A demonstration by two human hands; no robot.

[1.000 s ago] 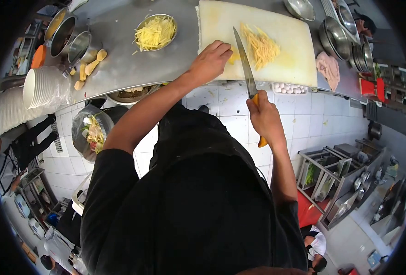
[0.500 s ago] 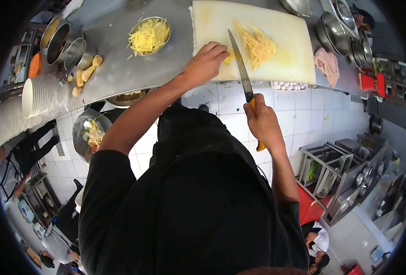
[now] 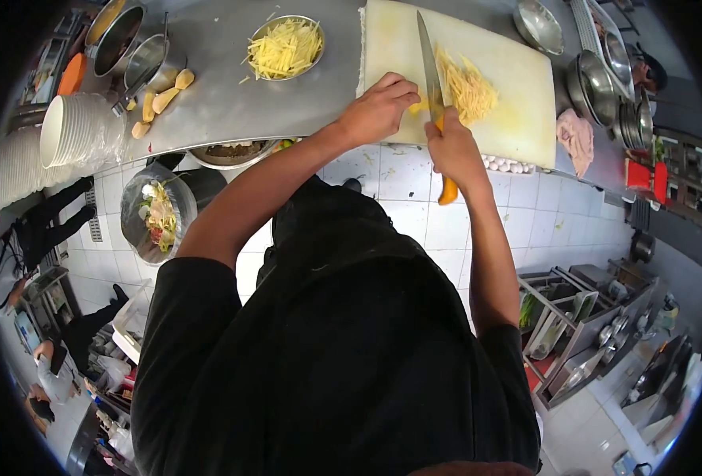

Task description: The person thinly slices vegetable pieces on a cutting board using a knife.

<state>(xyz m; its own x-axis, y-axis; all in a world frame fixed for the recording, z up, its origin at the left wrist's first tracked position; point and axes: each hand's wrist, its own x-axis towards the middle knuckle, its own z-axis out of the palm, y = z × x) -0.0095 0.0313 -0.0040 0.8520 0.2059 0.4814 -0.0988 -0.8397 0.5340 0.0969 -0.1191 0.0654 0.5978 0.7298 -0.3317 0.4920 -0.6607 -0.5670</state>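
Note:
My right hand (image 3: pixel 455 151) is wrapped round the orange handle of a long knife (image 3: pixel 430 59), its blade lying across the white cutting board (image 3: pixel 517 87). At the board's near left, my left hand (image 3: pixel 380 109) has its fingers curled over a yellow piece (image 3: pixel 417 105) beside the blade; most of the piece is hidden. Right of the blade lies a heap of thin pale-yellow strips (image 3: pixel 470 89). A metal bowl (image 3: pixel 319 57) holding more yellow strips (image 3: pixel 286 49) stands left of the board.
Peeled yellow pieces (image 3: pixel 164 99), metal pots (image 3: pixel 151 65) and stacked white bowls (image 3: pixel 73 131) stand at the left. A pink cloth (image 3: pixel 575 141) and metal bowls (image 3: pixel 596 87) are at the right. Below the counter are a bag of scraps (image 3: pixel 159 214) and a rack (image 3: pixel 577 317).
The knife and my right hand have moved forward, farther onto the board, and the blade is closer to upright in view. My left hand stays at the yellow piece. The whole view has shifted slightly.

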